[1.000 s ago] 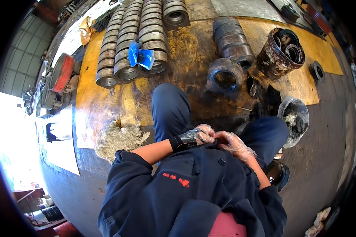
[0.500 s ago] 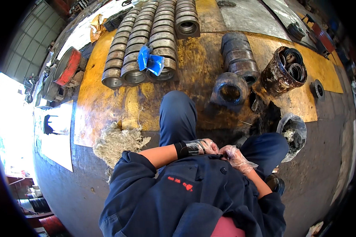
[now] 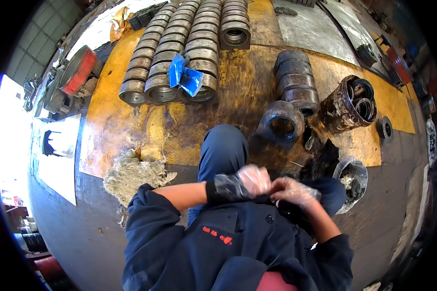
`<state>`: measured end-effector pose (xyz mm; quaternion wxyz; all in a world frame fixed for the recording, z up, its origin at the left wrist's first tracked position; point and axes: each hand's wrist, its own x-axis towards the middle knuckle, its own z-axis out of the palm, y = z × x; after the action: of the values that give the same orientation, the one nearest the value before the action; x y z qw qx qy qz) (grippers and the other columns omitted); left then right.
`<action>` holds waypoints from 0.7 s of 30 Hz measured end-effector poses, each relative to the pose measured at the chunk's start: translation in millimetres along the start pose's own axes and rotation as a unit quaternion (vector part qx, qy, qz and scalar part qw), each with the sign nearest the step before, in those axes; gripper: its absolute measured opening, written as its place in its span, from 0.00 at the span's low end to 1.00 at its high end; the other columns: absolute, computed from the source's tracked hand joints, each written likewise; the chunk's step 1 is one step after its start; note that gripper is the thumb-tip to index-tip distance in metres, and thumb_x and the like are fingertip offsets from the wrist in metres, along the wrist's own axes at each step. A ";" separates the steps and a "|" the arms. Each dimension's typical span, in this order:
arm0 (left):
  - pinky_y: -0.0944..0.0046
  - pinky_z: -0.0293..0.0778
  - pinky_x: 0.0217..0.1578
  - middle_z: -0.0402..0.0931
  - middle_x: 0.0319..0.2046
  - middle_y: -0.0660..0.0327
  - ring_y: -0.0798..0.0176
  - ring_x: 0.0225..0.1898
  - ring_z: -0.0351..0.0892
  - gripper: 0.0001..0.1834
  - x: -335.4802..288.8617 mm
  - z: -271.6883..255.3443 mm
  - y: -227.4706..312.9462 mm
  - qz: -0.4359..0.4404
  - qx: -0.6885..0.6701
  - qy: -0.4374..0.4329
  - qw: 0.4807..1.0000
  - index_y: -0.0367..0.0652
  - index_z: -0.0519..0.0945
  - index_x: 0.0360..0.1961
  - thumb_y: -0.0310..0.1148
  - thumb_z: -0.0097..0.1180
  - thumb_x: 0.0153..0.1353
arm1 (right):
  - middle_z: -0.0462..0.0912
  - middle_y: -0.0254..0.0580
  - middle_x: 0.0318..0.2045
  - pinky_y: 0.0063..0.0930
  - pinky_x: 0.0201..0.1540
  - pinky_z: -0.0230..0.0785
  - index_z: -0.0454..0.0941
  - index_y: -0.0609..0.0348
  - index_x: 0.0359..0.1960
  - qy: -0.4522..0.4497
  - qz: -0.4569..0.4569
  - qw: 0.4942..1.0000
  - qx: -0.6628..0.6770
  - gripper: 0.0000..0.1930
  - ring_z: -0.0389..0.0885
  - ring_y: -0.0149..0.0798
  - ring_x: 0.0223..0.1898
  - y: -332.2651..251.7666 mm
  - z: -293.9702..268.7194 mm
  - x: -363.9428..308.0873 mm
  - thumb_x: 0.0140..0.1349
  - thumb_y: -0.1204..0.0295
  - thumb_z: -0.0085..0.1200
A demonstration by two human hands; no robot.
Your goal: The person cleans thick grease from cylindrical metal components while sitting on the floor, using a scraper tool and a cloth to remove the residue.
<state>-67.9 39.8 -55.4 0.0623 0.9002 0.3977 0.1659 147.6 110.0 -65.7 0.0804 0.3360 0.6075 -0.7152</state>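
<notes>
My left hand (image 3: 253, 181) and my right hand (image 3: 291, 190) are close together in front of my dark blue jacket (image 3: 194, 242). Each wears a thin clear plastic glove. Motion smears the left hand, and its fingers cannot be made out. The right hand's fingers are curled in beside the jacket's lower front; whatever they grip, if anything, is hidden. A dark band circles my left wrist. Beyond my bent knee stand greasy dark metal rings (image 3: 282, 123), with more lying in a row behind.
Long rows of steel rings (image 3: 162, 72) lie ahead, topped by a blue packet (image 3: 192, 81). At right are a grimy bucket (image 3: 342, 109) with rings inside and a clear plastic bag (image 3: 350, 182). Pale fibre waste (image 3: 136, 177) lies on the left, a red-rimmed ring (image 3: 77, 72) farther off.
My left hand has lifted a little and turned, blurring. The right hand stays near the jacket, its fingers curled. The whole view has shifted slightly.
</notes>
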 end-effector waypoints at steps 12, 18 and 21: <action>0.62 0.76 0.36 0.80 0.26 0.54 0.59 0.30 0.81 0.12 -170.3 -30.9 -369.9 -0.631 -0.033 0.379 0.676 0.37 0.79 0.39 0.31 0.63 0.54 | 0.80 0.42 0.35 0.30 0.42 0.73 0.79 0.60 0.37 0.172 -0.102 0.950 -0.240 0.08 0.80 0.37 0.39 -155.2 -110.2 211.5 0.58 0.71 0.57; 0.59 0.76 0.41 0.83 0.33 0.53 0.55 0.36 0.83 0.17 -163.0 -32.8 -426.7 -0.623 0.067 0.342 0.700 0.38 0.80 0.43 0.34 0.65 0.53 | 0.81 0.49 0.37 0.37 0.49 0.71 0.81 0.58 0.32 0.134 -0.167 0.907 -0.363 0.08 0.80 0.49 0.44 -173.0 -99.1 319.5 0.52 0.69 0.55; 0.58 0.76 0.43 0.82 0.36 0.52 0.53 0.39 0.83 0.19 -159.1 -31.8 -433.8 -0.608 0.073 0.323 0.722 0.39 0.79 0.45 0.35 0.65 0.52 | 0.81 0.50 0.37 0.38 0.49 0.71 0.81 0.58 0.33 0.079 -0.187 0.899 -0.387 0.09 0.79 0.49 0.45 -182.5 -83.9 347.5 0.53 0.68 0.55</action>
<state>-480.7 215.0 -171.2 -0.0487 0.3593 0.8664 0.3434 -180.3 334.8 -121.0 0.0211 0.2141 0.8924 -0.3966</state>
